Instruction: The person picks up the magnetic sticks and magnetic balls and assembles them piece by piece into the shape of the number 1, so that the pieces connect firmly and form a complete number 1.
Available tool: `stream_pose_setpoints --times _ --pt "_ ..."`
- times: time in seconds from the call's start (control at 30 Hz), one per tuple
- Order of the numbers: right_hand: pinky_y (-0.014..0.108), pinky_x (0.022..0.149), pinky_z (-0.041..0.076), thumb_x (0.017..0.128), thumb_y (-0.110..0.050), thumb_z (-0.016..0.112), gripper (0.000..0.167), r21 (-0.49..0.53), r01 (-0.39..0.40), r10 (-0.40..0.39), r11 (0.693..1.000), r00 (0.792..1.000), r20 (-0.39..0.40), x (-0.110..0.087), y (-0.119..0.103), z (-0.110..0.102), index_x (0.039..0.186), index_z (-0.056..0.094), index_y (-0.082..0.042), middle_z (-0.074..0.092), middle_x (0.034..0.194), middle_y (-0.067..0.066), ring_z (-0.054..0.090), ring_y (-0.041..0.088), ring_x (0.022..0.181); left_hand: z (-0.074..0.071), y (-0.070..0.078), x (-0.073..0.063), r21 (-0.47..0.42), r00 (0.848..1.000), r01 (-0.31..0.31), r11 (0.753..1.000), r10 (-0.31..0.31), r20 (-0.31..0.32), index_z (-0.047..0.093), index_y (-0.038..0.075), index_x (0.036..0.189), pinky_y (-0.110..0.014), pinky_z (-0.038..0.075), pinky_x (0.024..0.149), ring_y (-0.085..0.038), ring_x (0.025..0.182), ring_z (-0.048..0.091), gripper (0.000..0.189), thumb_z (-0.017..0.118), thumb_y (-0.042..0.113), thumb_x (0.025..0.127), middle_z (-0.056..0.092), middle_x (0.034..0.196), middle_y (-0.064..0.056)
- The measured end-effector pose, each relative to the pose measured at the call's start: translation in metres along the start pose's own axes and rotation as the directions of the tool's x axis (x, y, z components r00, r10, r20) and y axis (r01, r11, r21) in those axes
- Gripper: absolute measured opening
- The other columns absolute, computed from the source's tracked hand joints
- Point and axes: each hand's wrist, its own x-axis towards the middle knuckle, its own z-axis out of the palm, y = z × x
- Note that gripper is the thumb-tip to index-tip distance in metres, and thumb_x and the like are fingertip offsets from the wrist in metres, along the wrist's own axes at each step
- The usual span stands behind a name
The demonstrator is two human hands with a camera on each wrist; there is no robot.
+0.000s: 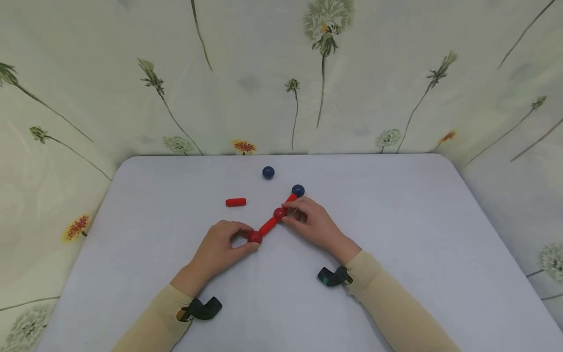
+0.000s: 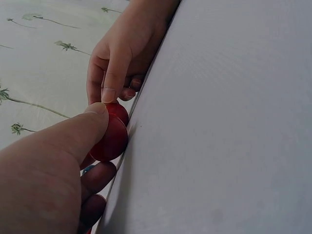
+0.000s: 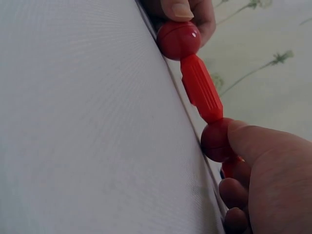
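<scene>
A chain of red and blue toy pieces slants across the white table. My left hand pinches the red ball at its near end between thumb and fingers. From that ball a ridged red rod runs to a second red ball, which my right hand grips with thumb and fingertips. Beyond it another red rod, partly hidden by the right fingers, leads to a dark blue ball at the far end. In the left wrist view the left thumb and fingers cover part of the near red ball.
A loose red rod lies left of the chain. Toward the back edge of the white table sits a single dark blue ball. Cloth with a dandelion print hangs behind and beside the table.
</scene>
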Motion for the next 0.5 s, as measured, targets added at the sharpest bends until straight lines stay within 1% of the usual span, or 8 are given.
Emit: stream_pose_setpoints --times 0.23,0.43,0.5 --pt "0.026 0.07 0.05 0.09 -0.033 0.073 0.037 -0.008 0.002 -0.002 1.0 1.0 0.007 0.0013 -0.0031 -0.0003 0.124 0.068 -0.021 0.06 0.101 -0.008 0.055 0.008 0.081 -0.0002 -0.0001 0.0 -0.002 1.0 -0.006 1.0 0.006 -0.01 0.071 0.027 0.112 -0.034 0.047 0.083 -0.005 0.097 0.055 0.034 0.078 0.043 0.083 0.065 0.099 0.017" --pt "0.025 0.07 0.05 0.09 -0.03 0.075 0.037 -0.009 -0.009 0.009 1.0 1.0 0.008 0.0008 -0.0027 0.0011 0.124 0.068 -0.02 0.06 0.101 -0.007 0.055 0.008 0.082 0.002 -0.0015 0.0009 -0.002 1.0 -0.009 1.0 0.009 -0.009 0.07 0.027 0.112 -0.034 0.046 0.084 -0.005 0.097 0.055 0.033 0.078 0.042 0.083 0.065 0.098 0.018" --pt "0.025 0.07 0.05 0.089 -0.03 0.075 0.037 -0.009 -0.008 0.008 1.0 1.0 0.005 0.0008 -0.0029 0.0015 0.124 0.068 -0.021 0.059 0.1 -0.006 0.055 0.007 0.081 0.0022 -0.0013 0.0011 0.002 1.0 -0.002 1.0 0.002 -0.007 0.07 0.028 0.112 -0.034 0.045 0.084 -0.005 0.097 0.055 0.033 0.078 0.043 0.083 0.065 0.098 0.018"
